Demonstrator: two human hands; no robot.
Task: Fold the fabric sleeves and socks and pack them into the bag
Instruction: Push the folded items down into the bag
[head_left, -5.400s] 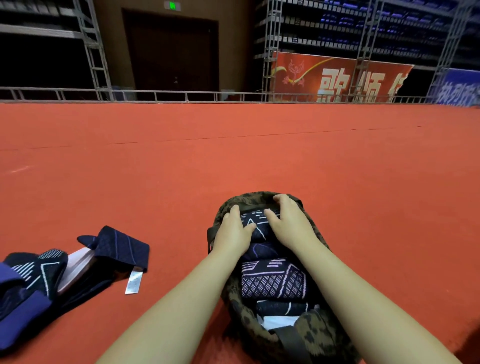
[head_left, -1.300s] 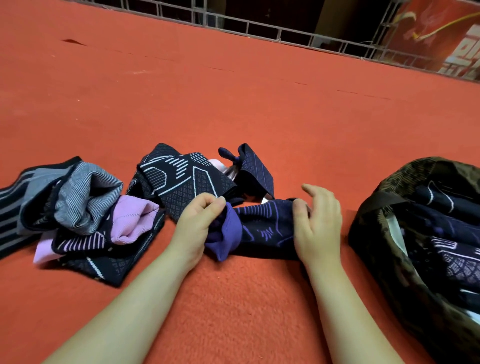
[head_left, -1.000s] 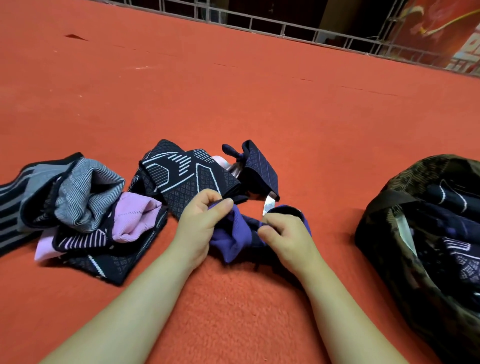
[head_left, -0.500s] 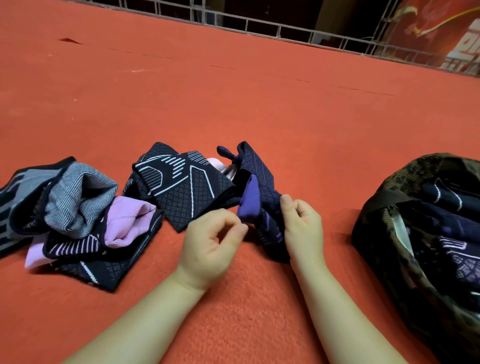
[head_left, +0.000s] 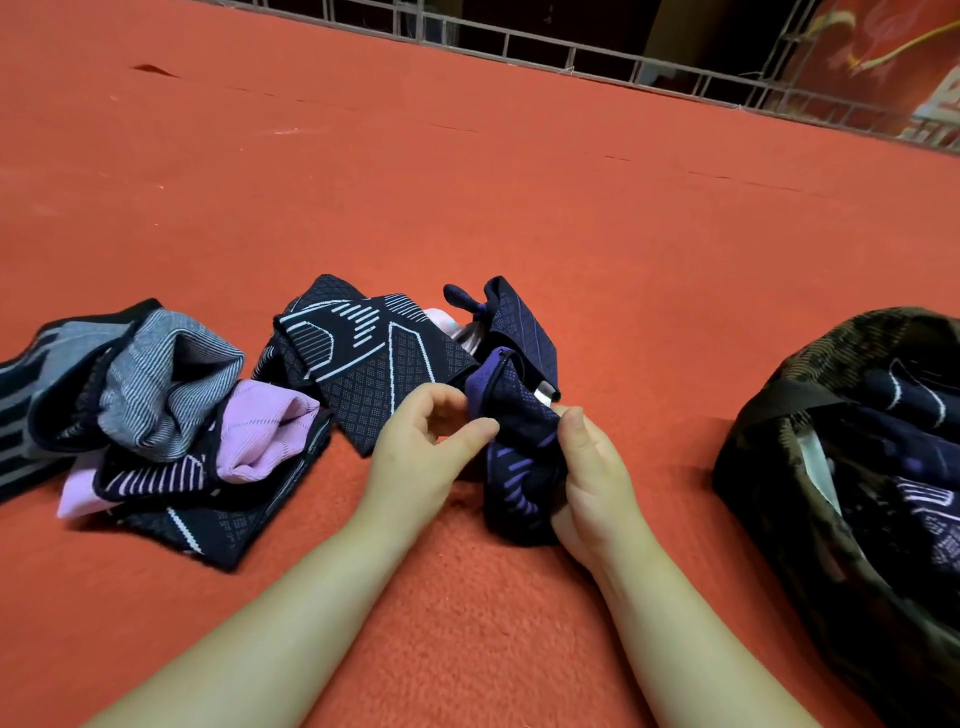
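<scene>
Right hand (head_left: 592, 467) is gripping the folded navy sock (head_left: 519, 457) at centre; left hand (head_left: 421, 447) is hovering loosely curled, holding nothing. Bag (head_left: 779, 467) is sitting at 3 o'clock. Risk: one-handed grip letting the fold spring open.

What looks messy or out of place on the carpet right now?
The grey striped and lilac fabric sleeves on the left lie crumpled in a loose heap, not folded. A white tag sticks out by the navy purple-patterned sock that the right hand grips. Nothing looks damaged.
</scene>
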